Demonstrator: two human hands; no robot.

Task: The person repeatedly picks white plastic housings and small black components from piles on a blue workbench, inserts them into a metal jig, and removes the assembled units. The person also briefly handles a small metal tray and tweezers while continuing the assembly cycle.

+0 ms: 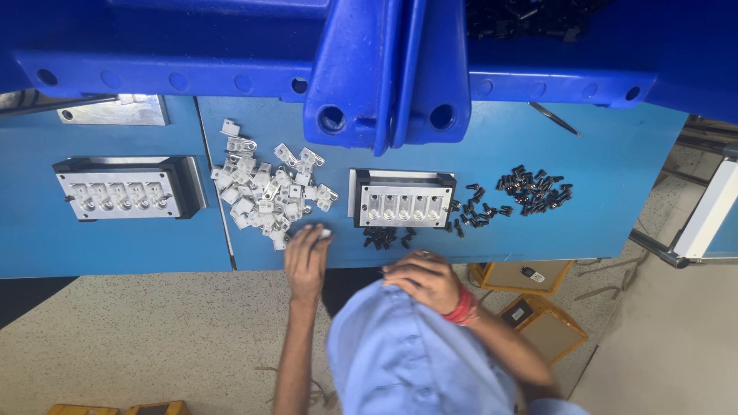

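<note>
I see a metal block (402,199) with five sockets on the blue bench (492,146), black screws (534,189) to one side and white parts (265,192) to the other. My left hand (306,257) lies flat beside the white parts, fingers together on one. My right hand (424,280) curls near the bench edge; I cannot tell its grip.
</note>
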